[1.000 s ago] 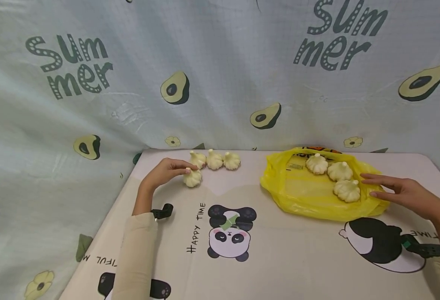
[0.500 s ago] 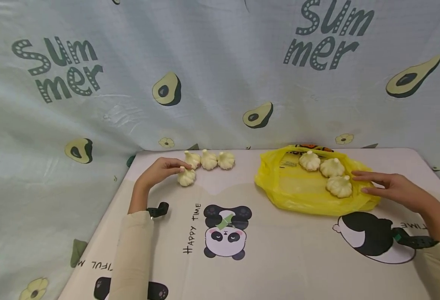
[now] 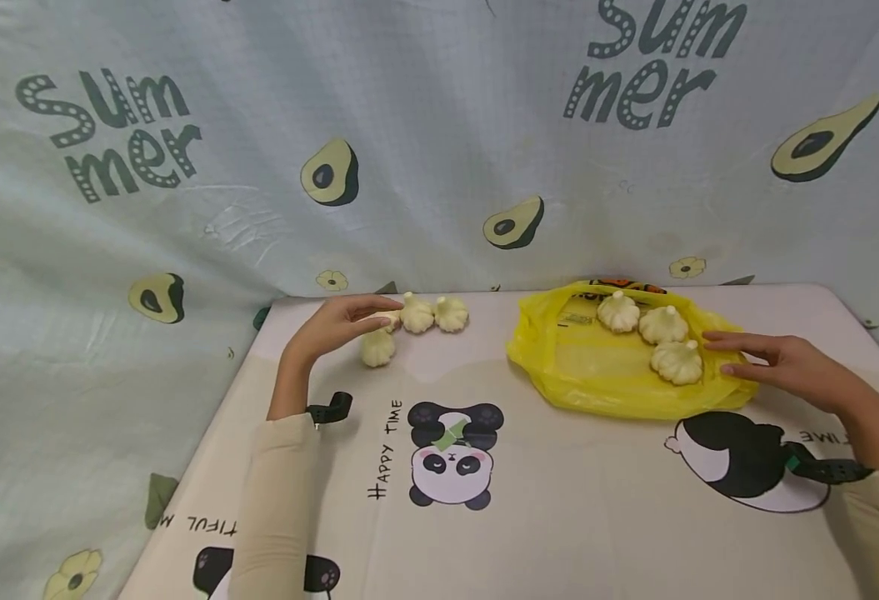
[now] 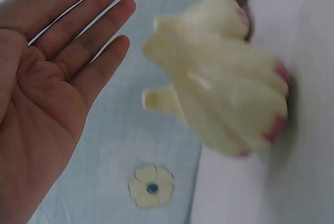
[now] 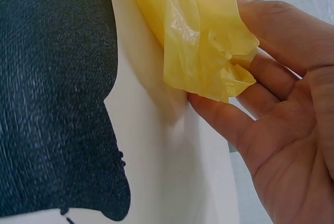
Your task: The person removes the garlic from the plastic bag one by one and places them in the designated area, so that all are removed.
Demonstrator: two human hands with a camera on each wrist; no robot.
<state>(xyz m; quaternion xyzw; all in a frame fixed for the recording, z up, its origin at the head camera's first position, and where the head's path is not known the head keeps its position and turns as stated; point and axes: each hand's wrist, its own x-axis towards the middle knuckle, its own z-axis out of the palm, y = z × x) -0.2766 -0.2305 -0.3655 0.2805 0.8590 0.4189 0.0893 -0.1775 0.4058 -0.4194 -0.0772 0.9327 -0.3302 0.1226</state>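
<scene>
My left hand (image 3: 344, 322), fingers extended, hovers just above the garlic bulbs at the far left of the table, holding nothing. The front bulb (image 3: 377, 348) sits below it, apart from the fingers in the left wrist view. Another bulb (image 3: 390, 320) is partly hidden behind the thumb. Two more, a middle bulb (image 3: 417, 314) and an end bulb (image 3: 451, 314), stand to the right. My right hand (image 3: 802, 372) rests at the right rim of the yellow plastic bag (image 3: 596, 392), thumb and fingers spread, touching it. Inside the bag lie three bulbs (image 3: 676, 362).
The table (image 3: 559, 492) carries a cloth with panda prints, including one panda (image 3: 451, 454) near the middle. A pale curtain (image 3: 409, 150) printed with avocados and lettering hangs directly behind the far edge.
My left hand has let go of the front garlic bulb and lifted slightly up and to the right. The bulb stays on the table. The right hand remains at the bag's rim.
</scene>
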